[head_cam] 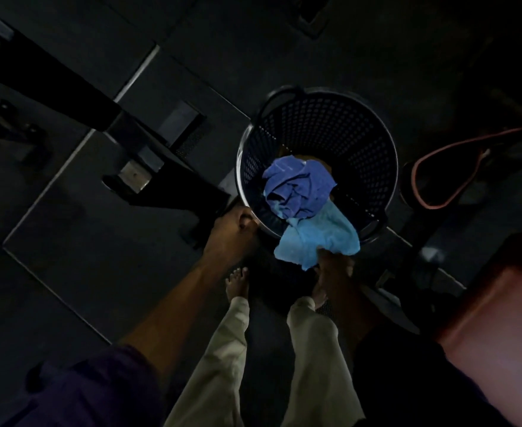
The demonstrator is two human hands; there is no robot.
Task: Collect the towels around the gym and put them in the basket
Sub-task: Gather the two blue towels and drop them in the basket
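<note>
There is just one camera. It sits on the person's head and looks almost straight down at the dark floor. The view is wide. The left hand, gripping the basket rim, and the right hand, holding a light blue towel, show near the middle. The basket lies just past the hands, farther from the camera. The legs show under the hands, toward the bottom edge.

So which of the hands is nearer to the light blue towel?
Right. The right hand grips the light blue towel at its near edge, over the basket rim. The left hand holds the rim further left, apart from that towel.
</note>
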